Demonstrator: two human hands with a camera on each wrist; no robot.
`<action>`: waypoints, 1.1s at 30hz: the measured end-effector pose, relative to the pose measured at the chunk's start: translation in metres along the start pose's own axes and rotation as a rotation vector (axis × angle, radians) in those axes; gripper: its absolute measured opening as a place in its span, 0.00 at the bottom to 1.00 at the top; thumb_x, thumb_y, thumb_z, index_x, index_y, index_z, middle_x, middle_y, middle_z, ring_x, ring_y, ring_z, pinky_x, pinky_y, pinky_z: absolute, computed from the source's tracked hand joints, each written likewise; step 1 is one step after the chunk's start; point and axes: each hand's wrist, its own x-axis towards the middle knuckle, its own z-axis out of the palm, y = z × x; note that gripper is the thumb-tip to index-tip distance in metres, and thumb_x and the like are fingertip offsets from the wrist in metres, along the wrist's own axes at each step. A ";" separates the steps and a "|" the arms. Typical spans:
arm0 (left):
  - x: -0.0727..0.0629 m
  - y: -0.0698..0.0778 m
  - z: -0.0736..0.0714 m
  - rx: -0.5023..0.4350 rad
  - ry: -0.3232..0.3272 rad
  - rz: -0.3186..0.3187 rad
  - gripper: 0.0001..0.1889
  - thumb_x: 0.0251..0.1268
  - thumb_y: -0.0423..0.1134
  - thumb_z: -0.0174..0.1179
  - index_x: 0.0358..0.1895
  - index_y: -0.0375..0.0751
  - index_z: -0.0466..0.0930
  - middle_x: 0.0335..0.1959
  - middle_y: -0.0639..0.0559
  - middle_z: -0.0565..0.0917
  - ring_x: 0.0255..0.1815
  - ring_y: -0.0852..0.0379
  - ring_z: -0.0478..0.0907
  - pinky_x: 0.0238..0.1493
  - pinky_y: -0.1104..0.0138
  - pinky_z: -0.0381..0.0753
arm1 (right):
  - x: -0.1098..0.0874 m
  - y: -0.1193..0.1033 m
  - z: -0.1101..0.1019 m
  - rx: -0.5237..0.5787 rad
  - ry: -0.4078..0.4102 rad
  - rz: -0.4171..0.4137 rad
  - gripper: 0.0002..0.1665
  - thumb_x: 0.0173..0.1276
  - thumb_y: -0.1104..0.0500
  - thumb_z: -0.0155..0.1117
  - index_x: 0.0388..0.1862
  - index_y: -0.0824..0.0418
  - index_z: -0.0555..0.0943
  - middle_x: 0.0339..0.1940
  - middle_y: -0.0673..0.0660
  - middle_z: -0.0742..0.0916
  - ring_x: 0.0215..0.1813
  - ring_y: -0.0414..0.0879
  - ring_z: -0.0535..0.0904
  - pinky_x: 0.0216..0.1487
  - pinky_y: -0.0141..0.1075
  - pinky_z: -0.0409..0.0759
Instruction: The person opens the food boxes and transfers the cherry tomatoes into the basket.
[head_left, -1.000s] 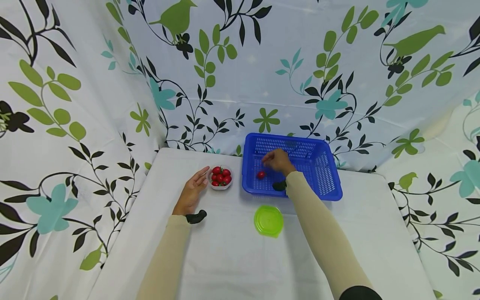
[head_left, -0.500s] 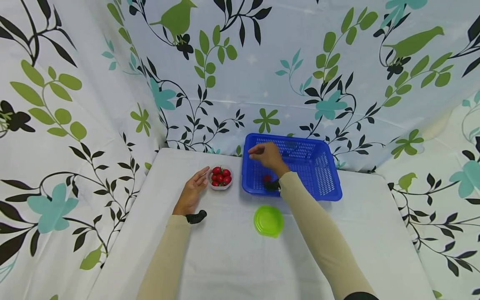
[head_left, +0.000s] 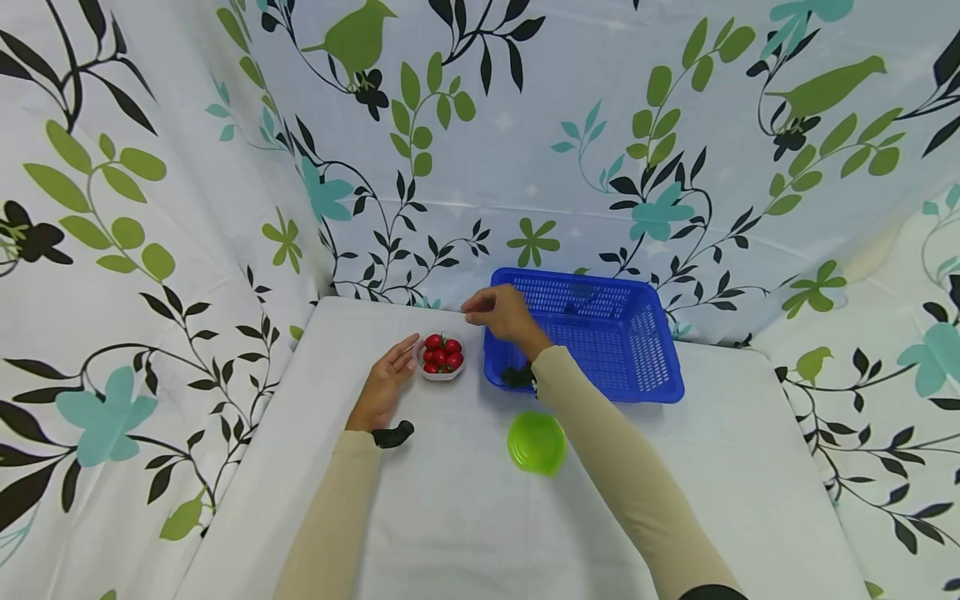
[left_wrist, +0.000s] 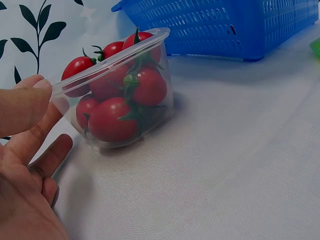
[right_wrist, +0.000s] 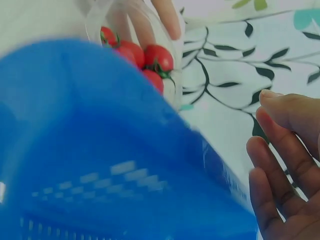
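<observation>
A small clear plastic container [head_left: 441, 377] of red cherry tomatoes [head_left: 441, 354] stands left of the blue basket. My left hand [head_left: 380, 387] is beside it, with fairly straight fingers touching its left side; in the left wrist view the thumb tip meets the rim. My right hand [head_left: 504, 315] is over the basket's left edge, its fingertips out past the rim towards the container. In the right wrist view its fingers [right_wrist: 274, 165] are loosely bent, thumb close to the index finger, and nothing shows between them. The right wrist and its camera cover part of the basket's floor.
The blue perforated basket [head_left: 667, 367] stands at the back of the white-covered table [head_left: 450, 517]. In front of it lies a lime-green lid [head_left: 536, 442]. Patterned cloth [head_left: 495, 142] hangs behind and at both sides.
My right hand has moved left and up from inside the basket to its left edge. A red tomato seen earlier in the basket is now hidden. The left hand has stayed put.
</observation>
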 end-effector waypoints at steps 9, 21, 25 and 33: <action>0.001 0.001 -0.001 -0.004 0.005 0.002 0.28 0.85 0.31 0.51 0.83 0.50 0.65 0.86 0.52 0.64 0.88 0.53 0.56 0.89 0.52 0.47 | 0.009 -0.009 0.025 -0.029 -0.026 -0.027 0.05 0.71 0.62 0.75 0.44 0.54 0.93 0.43 0.52 0.94 0.45 0.46 0.90 0.51 0.37 0.89; 0.001 0.000 0.000 -0.018 0.006 0.013 0.28 0.85 0.30 0.50 0.82 0.50 0.66 0.85 0.52 0.65 0.88 0.52 0.56 0.90 0.52 0.46 | 0.017 -0.012 0.043 -0.155 -0.077 -0.040 0.09 0.68 0.66 0.76 0.47 0.60 0.93 0.43 0.53 0.94 0.48 0.47 0.89 0.56 0.39 0.87; 0.001 -0.001 0.000 -0.017 0.006 0.006 0.28 0.85 0.31 0.51 0.82 0.51 0.67 0.85 0.52 0.65 0.88 0.53 0.56 0.89 0.52 0.47 | 0.020 -0.012 0.048 -0.191 -0.098 -0.034 0.09 0.69 0.67 0.75 0.47 0.59 0.93 0.43 0.52 0.94 0.49 0.47 0.88 0.58 0.40 0.87; 0.001 -0.002 -0.002 -0.016 -0.001 0.019 0.28 0.84 0.30 0.51 0.82 0.49 0.66 0.84 0.50 0.66 0.88 0.51 0.57 0.89 0.52 0.48 | 0.025 -0.013 0.057 -0.249 -0.138 0.018 0.11 0.71 0.67 0.72 0.49 0.59 0.92 0.46 0.52 0.92 0.52 0.48 0.86 0.58 0.39 0.88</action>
